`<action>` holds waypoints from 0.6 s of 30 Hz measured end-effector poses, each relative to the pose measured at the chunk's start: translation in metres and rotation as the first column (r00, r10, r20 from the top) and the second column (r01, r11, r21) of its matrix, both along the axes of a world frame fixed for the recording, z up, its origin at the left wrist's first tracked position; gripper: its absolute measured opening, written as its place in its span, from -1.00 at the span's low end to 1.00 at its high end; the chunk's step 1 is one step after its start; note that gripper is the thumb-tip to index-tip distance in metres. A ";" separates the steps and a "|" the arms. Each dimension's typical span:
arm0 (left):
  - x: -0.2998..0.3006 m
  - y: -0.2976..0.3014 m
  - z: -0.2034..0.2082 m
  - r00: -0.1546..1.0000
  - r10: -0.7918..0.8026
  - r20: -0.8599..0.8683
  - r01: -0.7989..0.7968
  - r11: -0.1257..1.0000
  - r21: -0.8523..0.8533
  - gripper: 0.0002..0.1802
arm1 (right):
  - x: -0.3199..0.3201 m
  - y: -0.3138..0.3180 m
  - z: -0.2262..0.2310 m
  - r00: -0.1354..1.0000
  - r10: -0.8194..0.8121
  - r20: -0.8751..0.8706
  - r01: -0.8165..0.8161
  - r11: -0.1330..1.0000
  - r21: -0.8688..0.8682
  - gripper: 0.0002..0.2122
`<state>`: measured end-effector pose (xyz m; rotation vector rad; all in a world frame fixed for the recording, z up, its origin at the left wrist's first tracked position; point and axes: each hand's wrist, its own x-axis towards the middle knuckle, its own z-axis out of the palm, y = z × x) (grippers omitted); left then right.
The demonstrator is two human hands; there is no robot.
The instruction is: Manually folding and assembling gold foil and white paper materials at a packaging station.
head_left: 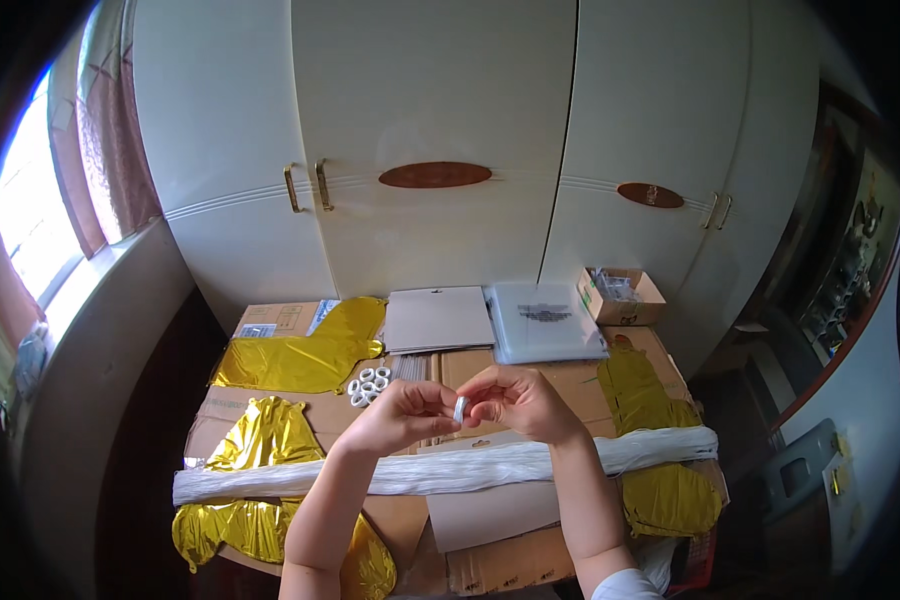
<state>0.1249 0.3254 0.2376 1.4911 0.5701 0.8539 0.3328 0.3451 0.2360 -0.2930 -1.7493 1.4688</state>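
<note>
Roll white; foil gold; strand bundle white; cardboard brown.

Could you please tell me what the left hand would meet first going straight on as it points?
Beyond the small white roll at its tips, the left hand would probably meet the right hand first; any gap is unclear.

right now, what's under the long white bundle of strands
Gold foil pieces toward both ends and a pale card near the middle poke out beneath the bundle; what it covers is hidden.
</note>
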 end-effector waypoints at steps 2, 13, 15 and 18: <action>-0.001 0.002 0.002 0.998 -0.058 0.003 0.058 0.998 0.025 -0.83 | -0.001 0.000 -0.001 0.999 0.030 -0.022 -0.031 0.999 -0.039 -0.83; -0.004 0.005 -0.001 0.980 -0.090 0.180 0.097 0.995 -0.028 -0.66 | -0.006 -0.005 0.003 0.991 -0.110 0.077 0.108 0.994 0.027 -0.83; -0.004 0.006 -0.003 0.980 -0.087 0.179 0.093 0.995 -0.022 -0.66 | -0.008 -0.003 -0.002 0.980 -0.176 0.089 0.155 0.967 0.203 -0.85; -0.004 0.006 -0.002 0.987 -0.030 0.156 0.035 0.999 -0.028 -0.66 | -0.006 0.000 -0.004 0.971 -0.214 0.106 0.188 0.958 0.218 -0.91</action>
